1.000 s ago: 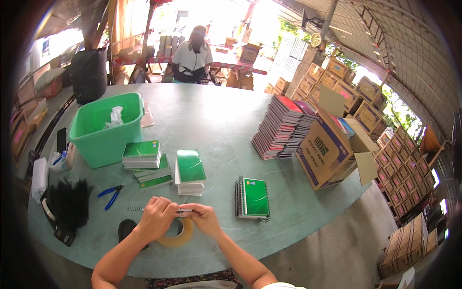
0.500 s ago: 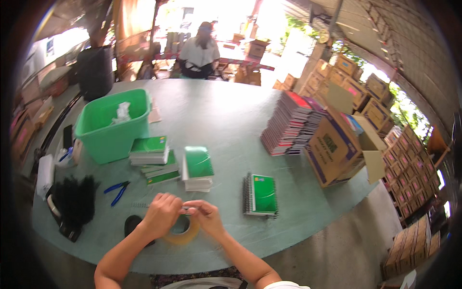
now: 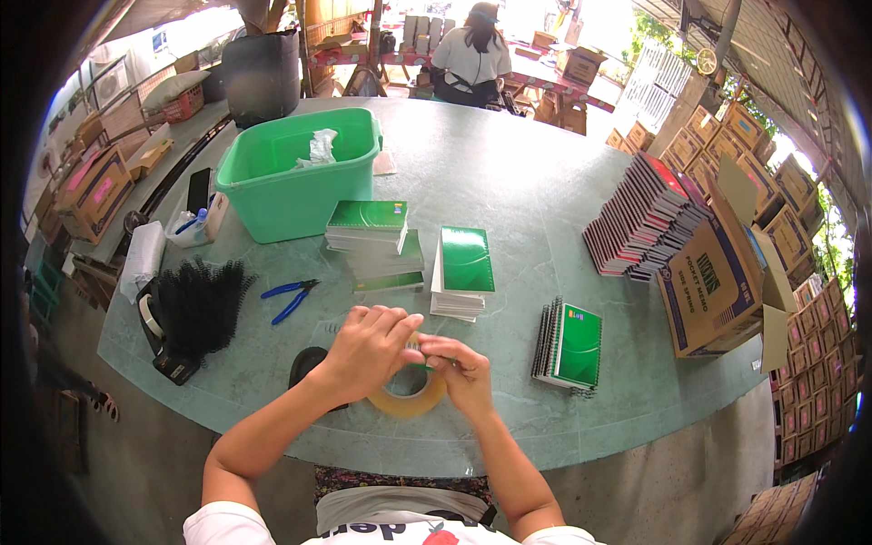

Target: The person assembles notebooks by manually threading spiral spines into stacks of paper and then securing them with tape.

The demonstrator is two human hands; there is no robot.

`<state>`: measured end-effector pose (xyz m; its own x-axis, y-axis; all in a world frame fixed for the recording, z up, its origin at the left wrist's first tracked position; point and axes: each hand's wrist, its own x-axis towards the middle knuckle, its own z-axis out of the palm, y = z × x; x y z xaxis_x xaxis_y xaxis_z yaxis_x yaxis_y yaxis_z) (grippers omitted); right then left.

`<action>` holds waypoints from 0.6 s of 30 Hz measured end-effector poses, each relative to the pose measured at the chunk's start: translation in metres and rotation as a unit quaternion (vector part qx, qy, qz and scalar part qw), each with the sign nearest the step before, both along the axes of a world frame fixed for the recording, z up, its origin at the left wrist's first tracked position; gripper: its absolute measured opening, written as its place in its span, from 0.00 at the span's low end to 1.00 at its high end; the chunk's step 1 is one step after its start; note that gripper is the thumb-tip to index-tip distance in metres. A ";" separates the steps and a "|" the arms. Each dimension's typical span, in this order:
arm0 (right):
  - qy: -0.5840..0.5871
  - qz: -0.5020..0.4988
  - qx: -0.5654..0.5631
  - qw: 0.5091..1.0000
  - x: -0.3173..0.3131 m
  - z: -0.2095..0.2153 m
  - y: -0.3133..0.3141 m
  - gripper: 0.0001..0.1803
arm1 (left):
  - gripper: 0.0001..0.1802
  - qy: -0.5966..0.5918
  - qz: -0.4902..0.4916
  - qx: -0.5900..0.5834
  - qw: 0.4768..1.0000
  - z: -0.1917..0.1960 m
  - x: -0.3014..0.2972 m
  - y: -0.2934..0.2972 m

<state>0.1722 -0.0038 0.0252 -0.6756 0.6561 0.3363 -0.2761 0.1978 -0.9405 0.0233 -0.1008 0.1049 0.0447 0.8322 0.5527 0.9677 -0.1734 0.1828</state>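
Note:
My left hand (image 3: 371,351) and my right hand (image 3: 460,372) meet near the table's front edge, fingers closed together. Between their fingertips is something small with a bit of white and green showing; the fingers cover most of it. Just below them a roll of yellowish tape (image 3: 411,405) lies flat, partly behind my hands. A dark rounded object (image 3: 307,365) sits partly under my left forearm. Beyond my hands stand stacks of green-covered pads, one stack (image 3: 467,262) straight ahead and another (image 3: 367,218) to its left. To the right lies a pile of spiral-bound green notebooks (image 3: 579,347).
Blue-handled pliers (image 3: 291,298), black spiral coils (image 3: 204,309) and a tape dispenser (image 3: 150,322) lie at left, near a green bin (image 3: 300,200). Red-edged notebooks (image 3: 636,218) are stacked by an open carton (image 3: 713,282) at right. A person (image 3: 472,59) is beyond the table.
The view has shifted, so the table's things appear further right and higher. My hands stay together above the tape roll, the fingers slightly rearranged around the small thing.

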 end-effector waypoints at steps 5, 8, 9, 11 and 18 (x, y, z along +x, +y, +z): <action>0.021 -0.011 -0.075 0.997 0.006 0.009 -0.006 0.14 | 0.16 -0.028 -0.025 -0.065 0.997 -0.006 -0.004 0.001; 0.013 0.004 0.002 1.000 0.010 -0.001 -0.001 0.14 | 0.16 -0.025 -0.025 -0.058 0.998 -0.008 0.003 0.001; 0.026 -0.008 -0.015 1.000 0.009 0.004 -0.004 0.13 | 0.16 -0.020 -0.024 -0.059 0.998 -0.010 0.004 0.001; 0.052 -0.035 -0.048 0.997 0.008 0.017 -0.011 0.12 | 0.15 -0.027 -0.021 -0.082 0.996 -0.010 0.003 0.001; 0.018 -0.060 -0.038 0.997 0.018 -0.001 -0.006 0.12 | 0.12 -0.036 -0.031 -0.092 0.995 -0.011 0.008 0.005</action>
